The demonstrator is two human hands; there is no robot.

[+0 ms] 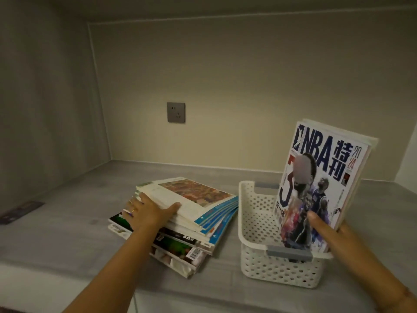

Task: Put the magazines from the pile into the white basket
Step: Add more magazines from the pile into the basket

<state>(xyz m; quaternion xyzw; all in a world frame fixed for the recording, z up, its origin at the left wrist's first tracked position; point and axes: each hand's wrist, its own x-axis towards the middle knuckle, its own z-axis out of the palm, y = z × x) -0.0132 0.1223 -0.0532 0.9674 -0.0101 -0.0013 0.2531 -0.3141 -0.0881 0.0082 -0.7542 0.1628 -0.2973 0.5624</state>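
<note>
A pile of magazines (191,206) lies on the grey shelf at centre. My left hand (146,211) rests on the pile's left side, fingers under the upper magazines and thumb on the top cover. To the right stands the white basket (255,224), perforated, with grey handles. An NBA magazine (316,184) stands upright in the basket, leaning against more magazines behind it. My right hand (327,229) grips its lower right edge, thumb on the cover.
The grey shelf (67,222) sits in a beige alcove with walls at the back and both sides. A grey wall socket (176,112) is on the back wall. A dark flat object (20,211) lies at the far left.
</note>
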